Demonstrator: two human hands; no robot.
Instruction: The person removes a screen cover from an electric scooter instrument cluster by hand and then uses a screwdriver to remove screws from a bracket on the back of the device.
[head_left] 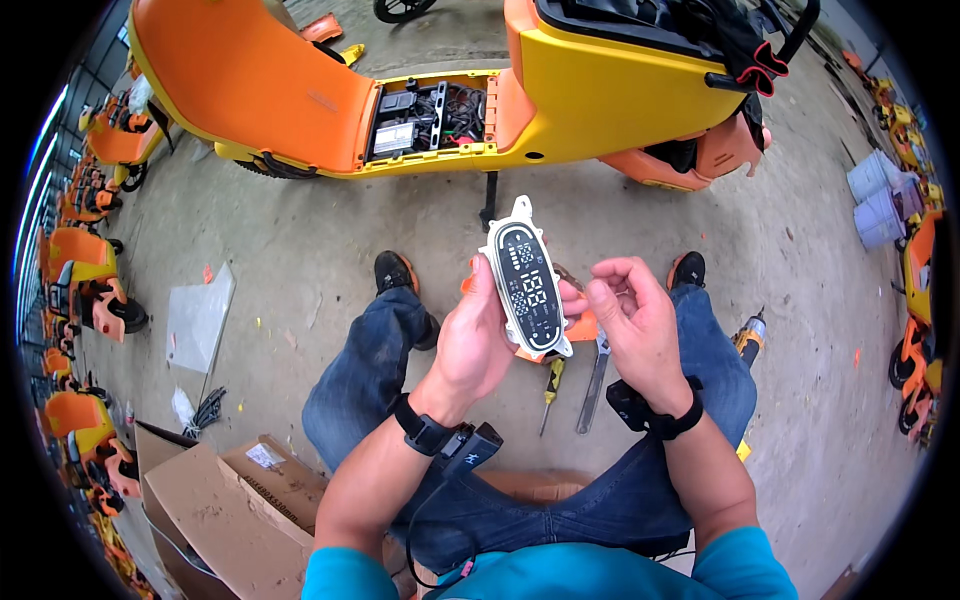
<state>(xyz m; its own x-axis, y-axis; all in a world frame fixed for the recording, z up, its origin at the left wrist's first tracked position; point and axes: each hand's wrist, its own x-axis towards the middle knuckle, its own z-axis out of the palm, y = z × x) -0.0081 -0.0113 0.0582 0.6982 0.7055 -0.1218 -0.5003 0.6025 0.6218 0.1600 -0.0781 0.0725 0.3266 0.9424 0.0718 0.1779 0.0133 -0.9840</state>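
Note:
My left hand (476,345) holds an oblong display unit (522,280) with a white housing and a dark screen showing lit segments. Beside its right edge my right hand (628,315) has thumb and fingers drawn together at what may be a thin lead; what they grip is too small to make out. Below the unit an orange piece (572,338) shows, partly hidden. A yellow-handled screwdriver (555,375) and a long metal wrench (592,390) lie on the floor between my legs.
An orange-yellow scooter (600,110) stands ahead, its floorboard compartment (425,115) open on wiring. A cardboard box (220,510) sits lower left, a pale sheet (198,310) left, a power drill (748,340) right, white buckets (878,215) farther right. Rows of scooters line both sides.

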